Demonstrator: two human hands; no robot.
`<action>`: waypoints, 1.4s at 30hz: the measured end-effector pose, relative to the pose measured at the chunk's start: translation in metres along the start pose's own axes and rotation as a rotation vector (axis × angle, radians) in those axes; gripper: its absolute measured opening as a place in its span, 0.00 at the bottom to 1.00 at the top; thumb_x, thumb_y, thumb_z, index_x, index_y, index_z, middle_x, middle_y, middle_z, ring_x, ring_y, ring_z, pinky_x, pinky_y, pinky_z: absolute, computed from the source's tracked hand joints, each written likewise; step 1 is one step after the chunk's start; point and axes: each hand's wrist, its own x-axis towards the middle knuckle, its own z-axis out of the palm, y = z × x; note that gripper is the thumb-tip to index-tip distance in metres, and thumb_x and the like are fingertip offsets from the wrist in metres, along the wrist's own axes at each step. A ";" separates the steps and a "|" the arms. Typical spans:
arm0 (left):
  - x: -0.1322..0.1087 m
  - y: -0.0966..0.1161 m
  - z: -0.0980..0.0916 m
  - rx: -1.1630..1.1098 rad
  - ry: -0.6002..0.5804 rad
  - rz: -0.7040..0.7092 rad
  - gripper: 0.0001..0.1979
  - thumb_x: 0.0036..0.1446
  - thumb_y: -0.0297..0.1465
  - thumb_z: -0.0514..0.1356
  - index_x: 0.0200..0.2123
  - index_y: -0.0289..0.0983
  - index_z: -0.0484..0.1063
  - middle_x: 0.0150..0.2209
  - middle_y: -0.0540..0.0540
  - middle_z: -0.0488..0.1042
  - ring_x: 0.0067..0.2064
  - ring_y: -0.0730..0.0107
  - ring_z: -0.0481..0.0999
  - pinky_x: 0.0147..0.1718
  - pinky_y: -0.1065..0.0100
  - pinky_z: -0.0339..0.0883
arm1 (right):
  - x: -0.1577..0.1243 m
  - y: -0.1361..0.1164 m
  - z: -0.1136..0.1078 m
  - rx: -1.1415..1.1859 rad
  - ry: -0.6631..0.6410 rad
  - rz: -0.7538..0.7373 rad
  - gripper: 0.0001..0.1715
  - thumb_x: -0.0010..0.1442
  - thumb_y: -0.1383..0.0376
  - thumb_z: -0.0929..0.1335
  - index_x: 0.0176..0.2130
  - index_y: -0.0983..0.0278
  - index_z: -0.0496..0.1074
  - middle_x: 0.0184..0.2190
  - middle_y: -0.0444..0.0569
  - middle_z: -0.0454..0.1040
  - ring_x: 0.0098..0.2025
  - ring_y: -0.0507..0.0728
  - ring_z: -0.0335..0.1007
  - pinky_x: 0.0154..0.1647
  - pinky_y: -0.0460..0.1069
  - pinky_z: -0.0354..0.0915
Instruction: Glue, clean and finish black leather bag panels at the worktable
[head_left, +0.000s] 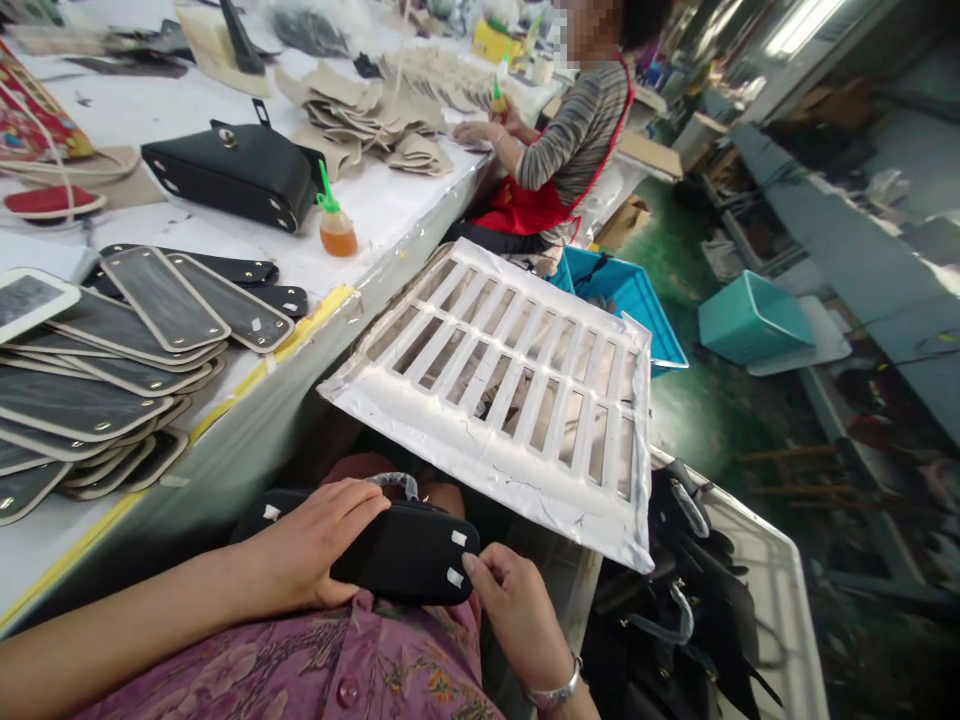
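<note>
A black bag (pixel 409 548) lies bottom-up in my lap, with small white tabs on its base. My left hand (pixel 315 545) is wrapped over the bag's left end and holds it. At the bag's right end my right hand (pixel 514 605) has its thumb pressed against a white tab (pixel 454 577), fingers curled. A metal bracelet (pixel 553 692) shows on that wrist.
A white slotted rack (pixel 510 385) leans by my knees. Several stacked dark oval panels (pixel 97 380), a black bag (pixel 232 170) and an orange glue bottle (pixel 337 228) sit on the white table (pixel 397 215). A person in a red apron (pixel 559 150) works beyond. Blue bins (pixel 630 295) and a crate of black bags (pixel 697 600) stand at the right.
</note>
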 end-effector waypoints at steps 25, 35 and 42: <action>0.019 0.018 -0.028 -0.197 -0.255 -0.027 0.32 0.49 0.28 0.59 0.58 0.41 0.54 0.57 0.44 0.57 0.58 0.62 0.60 0.57 0.61 0.55 | -0.004 0.002 -0.005 -0.087 0.023 -0.090 0.18 0.61 0.59 0.63 0.23 0.64 0.65 0.20 0.41 0.66 0.24 0.50 0.59 0.25 0.46 0.47; 0.056 0.057 0.034 -0.058 -0.088 0.055 0.39 0.39 0.38 0.67 0.53 0.33 0.58 0.53 0.36 0.61 0.55 0.50 0.60 0.55 0.50 0.54 | -0.002 0.001 -0.006 -0.191 0.034 -0.102 0.18 0.60 0.60 0.64 0.22 0.64 0.66 0.19 0.43 0.67 0.23 0.50 0.59 0.24 0.47 0.45; 0.056 0.060 0.035 -0.025 -0.016 0.096 0.33 0.41 0.35 0.64 0.50 0.32 0.59 0.50 0.37 0.63 0.52 0.52 0.61 0.54 0.52 0.55 | -0.001 0.002 -0.008 -0.213 0.032 -0.087 0.20 0.59 0.59 0.65 0.20 0.64 0.66 0.18 0.43 0.66 0.22 0.50 0.59 0.22 0.47 0.43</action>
